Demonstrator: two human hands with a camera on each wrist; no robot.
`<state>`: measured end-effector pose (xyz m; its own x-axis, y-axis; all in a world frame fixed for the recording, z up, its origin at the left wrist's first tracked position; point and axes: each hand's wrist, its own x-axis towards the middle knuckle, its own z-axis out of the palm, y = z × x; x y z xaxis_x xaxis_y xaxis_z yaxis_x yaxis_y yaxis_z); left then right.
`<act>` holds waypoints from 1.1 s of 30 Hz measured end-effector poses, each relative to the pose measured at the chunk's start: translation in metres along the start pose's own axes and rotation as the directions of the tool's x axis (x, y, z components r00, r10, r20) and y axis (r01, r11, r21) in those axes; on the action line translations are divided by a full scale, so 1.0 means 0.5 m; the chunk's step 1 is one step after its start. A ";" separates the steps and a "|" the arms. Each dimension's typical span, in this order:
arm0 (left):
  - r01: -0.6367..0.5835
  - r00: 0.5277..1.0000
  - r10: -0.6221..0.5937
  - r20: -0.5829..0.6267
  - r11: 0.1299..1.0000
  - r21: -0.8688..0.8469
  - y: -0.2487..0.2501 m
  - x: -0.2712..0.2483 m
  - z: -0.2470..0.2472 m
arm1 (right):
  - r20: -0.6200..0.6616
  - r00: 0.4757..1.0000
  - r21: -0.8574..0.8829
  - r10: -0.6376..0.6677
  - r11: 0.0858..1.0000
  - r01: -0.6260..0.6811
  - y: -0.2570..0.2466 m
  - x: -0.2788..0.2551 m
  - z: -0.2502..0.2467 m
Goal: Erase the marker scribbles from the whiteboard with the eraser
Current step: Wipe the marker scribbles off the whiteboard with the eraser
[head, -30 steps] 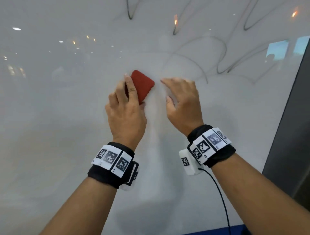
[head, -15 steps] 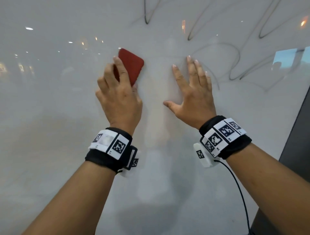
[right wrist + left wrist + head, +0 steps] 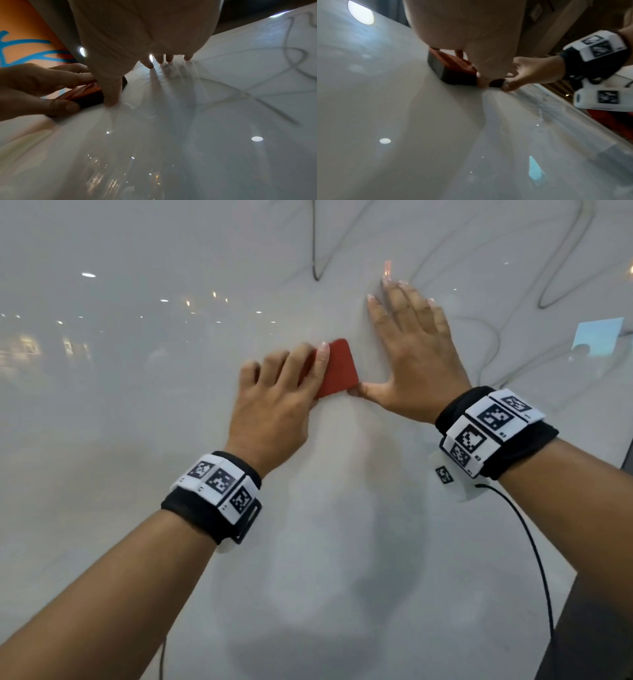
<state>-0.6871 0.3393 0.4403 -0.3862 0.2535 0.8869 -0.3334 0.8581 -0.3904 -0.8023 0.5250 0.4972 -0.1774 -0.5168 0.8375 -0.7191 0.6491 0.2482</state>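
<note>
A red eraser [image 3: 337, 369] with a dark felt underside [image 3: 436, 66] lies flat against the whiteboard [image 3: 102, 474]. My left hand [image 3: 281, 392] grips it, fingers curled over its back and thumb below. My right hand [image 3: 411, 350] is spread flat on the board just right of the eraser, its thumb tip touching the eraser's lower corner [image 3: 111, 100]. Dark marker scribbles [image 3: 317, 268] loop across the board above and to the right of both hands [image 3: 257, 94]. Much of the eraser is hidden under my left fingers.
The board's dark frame edge [image 3: 582, 628] runs down the lower right. A thin black cable [image 3: 534, 549] hangs from my right wristband. Ceiling lights reflect in the glossy board on the left [image 3: 88, 274].
My left hand slid the eraser down and to the right until it met my right thumb. My right hand stayed flat on the board, fingers spread.
</note>
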 end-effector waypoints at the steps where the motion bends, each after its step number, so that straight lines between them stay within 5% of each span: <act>1: -0.029 1.000 0.029 -0.009 0.999 0.023 -0.018 0.003 0.001 | 0.008 1.000 -0.011 -0.017 1.000 0.017 0.002 0.002 0.000; 5: 0.334 0.937 -0.340 -0.080 0.939 -0.081 -0.051 0.029 -0.008 | 0.037 0.999 -0.034 -0.040 0.999 0.041 0.011 -0.007 0.009; 6: 0.347 0.932 -0.354 -0.076 0.934 -0.086 -0.042 0.033 -0.008 | 0.035 0.999 -0.039 -0.039 0.998 0.041 0.013 -0.009 0.011; 10: -0.058 0.998 0.059 -0.026 0.998 0.029 -0.049 0.028 0.002 | 0.041 0.998 -0.063 -0.048 0.997 0.051 0.014 -0.009 0.017; 12: -0.027 0.999 0.029 -0.033 0.999 0.043 -0.075 0.037 -0.001 | 0.036 0.998 -0.083 -0.050 0.995 0.052 0.012 -0.009 0.017; 15: 0.240 0.967 -0.244 -0.071 0.969 -0.066 -0.068 0.050 -0.009 | 0.029 0.998 -0.101 -0.063 0.993 0.065 0.007 -0.006 0.010; 20: -0.085 0.996 0.085 -0.028 0.996 0.012 -0.068 0.052 -0.013 | 0.011 0.994 -0.100 -0.108 0.989 0.109 0.013 0.033 -0.020; 24: 0.215 0.971 -0.219 -0.096 0.975 -0.055 -0.082 0.068 -0.019 | 0.045 0.993 -0.123 -0.112 0.986 0.116 0.014 0.037 -0.021; 28: -0.119 0.992 0.119 -0.038 0.993 0.007 -0.063 0.066 -0.013 | 0.060 0.992 -0.129 -0.108 0.985 0.115 0.016 0.038 -0.016; 30: 0.049 0.997 -0.048 -0.065 0.999 0.017 -0.086 0.082 -0.017 | 0.070 0.993 -0.119 -0.097 0.987 0.105 0.015 0.041 -0.015; 32: 0.420 0.903 -0.426 -0.061 0.903 -0.093 -0.086 0.099 -0.024 | 0.085 0.993 -0.107 -0.085 0.990 0.093 0.012 0.039 -0.013; 33: 0.480 0.871 -0.487 -0.056 0.871 -0.104 -0.075 0.106 -0.026 | 0.086 0.993 -0.101 -0.078 0.991 0.086 0.011 0.038 -0.013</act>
<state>-0.6837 0.3264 0.5051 -0.1262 -0.1725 0.9769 -0.3867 0.9154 0.1117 -0.8052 0.5221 0.5176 -0.1783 -0.6117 0.7707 -0.6603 0.6551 0.3672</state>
